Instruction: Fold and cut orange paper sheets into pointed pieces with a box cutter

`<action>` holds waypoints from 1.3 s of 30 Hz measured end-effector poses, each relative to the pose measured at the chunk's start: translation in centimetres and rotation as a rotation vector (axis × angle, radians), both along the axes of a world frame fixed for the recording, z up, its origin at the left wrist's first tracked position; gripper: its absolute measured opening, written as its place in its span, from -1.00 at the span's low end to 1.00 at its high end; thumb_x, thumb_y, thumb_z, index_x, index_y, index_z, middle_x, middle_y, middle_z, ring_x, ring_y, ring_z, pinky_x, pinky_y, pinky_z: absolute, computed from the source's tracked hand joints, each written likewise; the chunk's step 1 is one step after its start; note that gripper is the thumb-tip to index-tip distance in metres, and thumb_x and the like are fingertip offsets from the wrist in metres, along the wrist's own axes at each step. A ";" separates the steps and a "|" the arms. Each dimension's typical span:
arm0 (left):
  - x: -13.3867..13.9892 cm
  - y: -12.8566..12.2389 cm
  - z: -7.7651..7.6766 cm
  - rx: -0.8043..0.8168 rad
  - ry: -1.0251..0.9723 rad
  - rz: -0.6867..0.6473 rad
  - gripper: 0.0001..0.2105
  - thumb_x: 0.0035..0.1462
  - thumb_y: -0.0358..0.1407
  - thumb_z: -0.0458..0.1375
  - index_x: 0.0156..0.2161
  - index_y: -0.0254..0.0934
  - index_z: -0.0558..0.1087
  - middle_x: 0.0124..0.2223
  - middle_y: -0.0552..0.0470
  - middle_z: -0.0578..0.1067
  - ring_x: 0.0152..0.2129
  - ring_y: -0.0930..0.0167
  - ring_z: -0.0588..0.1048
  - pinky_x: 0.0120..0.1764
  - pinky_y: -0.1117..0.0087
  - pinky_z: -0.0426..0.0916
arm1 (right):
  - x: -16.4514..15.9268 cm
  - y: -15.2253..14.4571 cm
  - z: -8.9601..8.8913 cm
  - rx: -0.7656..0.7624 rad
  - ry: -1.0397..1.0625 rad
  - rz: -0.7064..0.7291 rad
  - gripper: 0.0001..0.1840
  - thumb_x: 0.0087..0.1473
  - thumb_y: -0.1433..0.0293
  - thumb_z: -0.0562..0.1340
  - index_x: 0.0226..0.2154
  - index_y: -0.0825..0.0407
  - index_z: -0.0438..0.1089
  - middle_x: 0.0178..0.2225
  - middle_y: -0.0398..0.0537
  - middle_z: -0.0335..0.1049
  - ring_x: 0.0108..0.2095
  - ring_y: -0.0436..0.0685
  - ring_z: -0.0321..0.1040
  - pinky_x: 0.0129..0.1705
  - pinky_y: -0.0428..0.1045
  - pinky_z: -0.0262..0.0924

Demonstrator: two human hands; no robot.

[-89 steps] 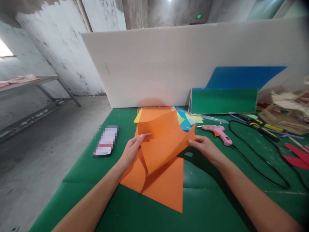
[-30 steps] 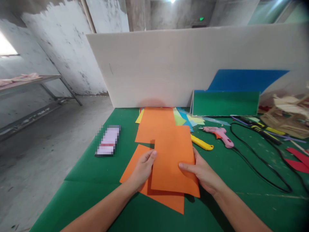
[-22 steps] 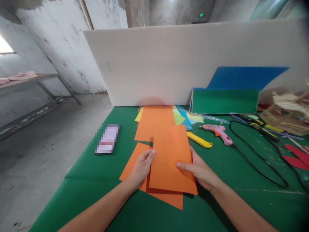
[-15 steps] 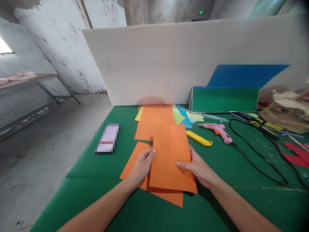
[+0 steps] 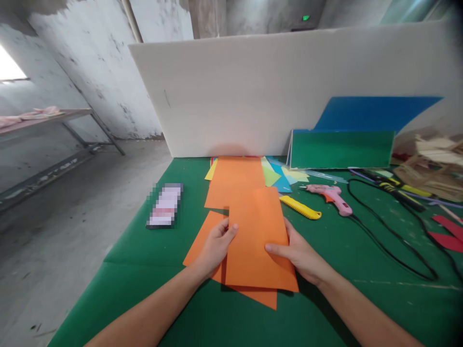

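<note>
Between my hands an orange sheet of paper point(image 5: 253, 226) is held slightly above the table. My left hand point(image 5: 217, 243) pinches its left edge, thumb on top. On the right edge, my right hand point(image 5: 298, 250) grips it with the thumb lying across the face and the fingers behind. Beneath it, another orange sheet point(image 5: 200, 241) lies slanted on the green tabletop, partly covered. Farther back, a third orange sheet point(image 5: 235, 178) rests on several coloured papers, its lower right part hidden by the held one.
Right of the paper lie a yellow utility knife point(image 5: 301, 208) and a pink glue gun point(image 5: 331, 195) with a looping black cord. A blurred-out phone point(image 5: 165, 205) lies on the left. Behind stand a white board point(image 5: 231, 91) and a folded green panel point(image 5: 342, 149). Red pieces point(image 5: 446, 233) lie far right.
The view has shifted slightly, so everything sits a little farther right. Both hands keep their hold on the orange sheet, whose lower edge is tilted a touch nearer to me.
</note>
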State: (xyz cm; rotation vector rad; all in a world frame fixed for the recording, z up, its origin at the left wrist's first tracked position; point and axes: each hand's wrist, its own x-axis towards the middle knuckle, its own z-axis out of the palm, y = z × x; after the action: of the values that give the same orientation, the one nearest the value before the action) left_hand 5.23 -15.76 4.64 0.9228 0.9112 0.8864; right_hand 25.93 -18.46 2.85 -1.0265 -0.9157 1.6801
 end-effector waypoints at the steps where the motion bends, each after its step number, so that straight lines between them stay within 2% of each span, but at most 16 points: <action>1: 0.0 0.0 0.0 -0.003 0.003 0.002 -0.59 0.05 -0.04 0.27 -0.07 -0.25 0.45 -0.04 -0.09 0.55 -0.12 0.19 0.53 -0.12 0.22 0.44 | 0.0 0.0 0.1 0.002 -0.003 -0.003 -0.03 -0.15 0.36 0.46 0.22 -0.18 -0.02 0.17 0.04 0.27 0.07 0.33 0.33 0.02 0.22 0.34; 12: 0.0 0.3 -1.1 0.060 0.025 -0.017 -0.59 0.02 -0.07 0.30 -0.09 -0.28 0.46 0.00 -0.14 0.52 -0.08 0.17 0.51 -0.09 0.19 0.43 | 0.0 0.2 0.1 0.016 -0.147 -0.095 -0.16 -0.21 0.32 0.48 0.10 -0.12 0.13 0.15 0.03 0.31 0.05 0.32 0.37 0.02 0.21 0.34; 30: 0.0 0.3 -1.1 0.020 0.021 -0.019 -0.65 0.02 -0.09 0.30 -0.16 -0.27 0.46 -0.12 -0.09 0.57 -0.20 0.22 0.56 -0.13 0.22 0.43 | 0.1 0.2 -0.2 0.042 -0.106 -0.070 -0.08 -0.19 0.34 0.48 0.16 -0.14 0.04 0.17 0.04 0.27 0.08 0.32 0.33 0.03 0.22 0.34; 39: -0.2 0.4 -1.3 0.027 -0.007 -0.012 -0.62 0.02 -0.12 0.31 -0.10 -0.29 0.47 -0.08 -0.11 0.56 -0.16 0.21 0.54 -0.10 0.20 0.42 | 0.0 0.2 -0.2 0.064 -0.168 -0.069 -0.06 -0.18 0.29 0.47 0.18 -0.16 0.01 0.19 0.05 0.24 0.10 0.34 0.31 0.06 0.26 0.31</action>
State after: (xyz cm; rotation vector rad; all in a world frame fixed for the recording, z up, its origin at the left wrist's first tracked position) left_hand 5.04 -15.34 3.38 0.9472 0.8887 0.8930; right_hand 25.92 -18.26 2.61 -1.1553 -1.0248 1.5154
